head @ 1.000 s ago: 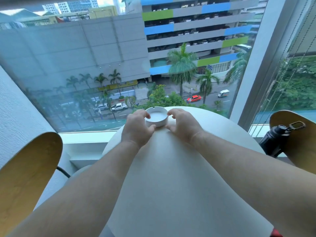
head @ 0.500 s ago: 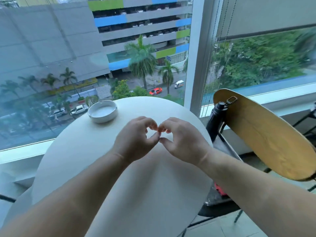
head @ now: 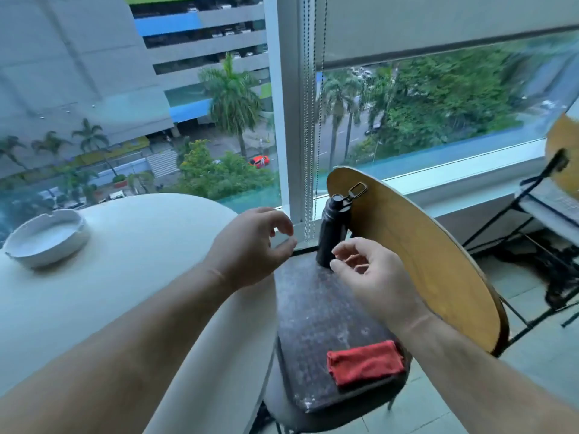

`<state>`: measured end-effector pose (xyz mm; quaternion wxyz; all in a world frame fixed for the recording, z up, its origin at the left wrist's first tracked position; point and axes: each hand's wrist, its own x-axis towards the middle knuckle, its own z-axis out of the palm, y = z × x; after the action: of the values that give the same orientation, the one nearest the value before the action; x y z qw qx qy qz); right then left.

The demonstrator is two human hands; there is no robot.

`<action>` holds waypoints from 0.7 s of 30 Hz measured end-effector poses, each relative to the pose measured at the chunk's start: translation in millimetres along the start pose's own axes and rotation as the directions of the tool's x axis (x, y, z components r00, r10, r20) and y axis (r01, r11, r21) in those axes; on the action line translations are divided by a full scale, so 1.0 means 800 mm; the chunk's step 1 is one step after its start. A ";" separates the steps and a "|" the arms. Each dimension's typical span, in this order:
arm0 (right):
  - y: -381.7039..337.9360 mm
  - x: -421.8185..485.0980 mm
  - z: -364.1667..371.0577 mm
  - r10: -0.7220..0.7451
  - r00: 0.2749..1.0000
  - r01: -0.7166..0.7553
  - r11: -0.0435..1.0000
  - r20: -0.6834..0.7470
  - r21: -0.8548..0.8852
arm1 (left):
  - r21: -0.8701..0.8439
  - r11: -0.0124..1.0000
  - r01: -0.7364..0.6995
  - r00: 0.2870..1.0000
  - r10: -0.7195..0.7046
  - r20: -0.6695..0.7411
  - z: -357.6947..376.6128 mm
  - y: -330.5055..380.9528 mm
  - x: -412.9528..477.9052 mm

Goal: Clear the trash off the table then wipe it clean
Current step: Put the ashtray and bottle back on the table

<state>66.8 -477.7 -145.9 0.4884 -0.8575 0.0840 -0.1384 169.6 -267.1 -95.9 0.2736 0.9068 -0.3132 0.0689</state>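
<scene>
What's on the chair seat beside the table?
A black bottle stands at the back of the seat; a folded red cloth lies near the front. The right hand hides part of the bottle's base.

Round white table [head: 141,292] bears an ashtray [head: 47,238]; folded red cloth [head: 365,363] lies on chair [head: 313,324].

A: What sort of place is this?

B: A sitting corner in a high-floor room. It may be a flat or a hotel, I cannot tell which.

A: What shows it?

B: A tall window [head: 94,89] fills the far side. Far below are a street [head: 352,130], palm trees [head: 232,98] and a parking building [head: 200,42]. On the right, a roller blind [head: 438,23] hangs with bead chains [head: 308,120].

A: And inside?

B: A round white surface [head: 141,277] with an ashtray [head: 47,238] stands at the left. A chair [head: 423,255] with a curved wooden back stands at the right, on a pale tiled floor [head: 532,371].
</scene>
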 end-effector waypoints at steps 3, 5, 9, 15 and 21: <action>0.021 0.026 -0.001 0.132 0.991 -0.130 0.991 -0.027 0.044 | 0.020 0.999 0.028 0.999 -0.029 0.020 0.016 -0.004 0.033; 0.032 0.047 0.009 0.201 0.979 -0.197 0.978 -0.046 0.073 | 0.064 0.995 0.083 0.995 -0.086 0.047 0.021 -0.012 0.054; 0.068 0.103 0.041 0.339 0.936 -0.325 0.936 -0.096 0.134 | 0.153 0.965 0.213 0.968 -0.230 0.100 0.025 -0.033 0.087; 0.121 0.182 0.066 0.480 0.870 -0.478 0.877 -0.111 0.041 | 0.264 0.921 0.285 0.940 -0.323 0.113 0.036 -0.041 0.091; 0.163 0.220 0.083 0.490 0.871 -0.491 0.871 -0.023 -0.009 | 0.287 0.908 0.305 0.932 -0.346 0.106 0.039 -0.042 0.093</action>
<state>253.8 -539.4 -262.9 0.5002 -0.8104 0.3046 -0.0180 247.8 -301.6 -115.1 0.1320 0.9773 -0.1653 -0.0071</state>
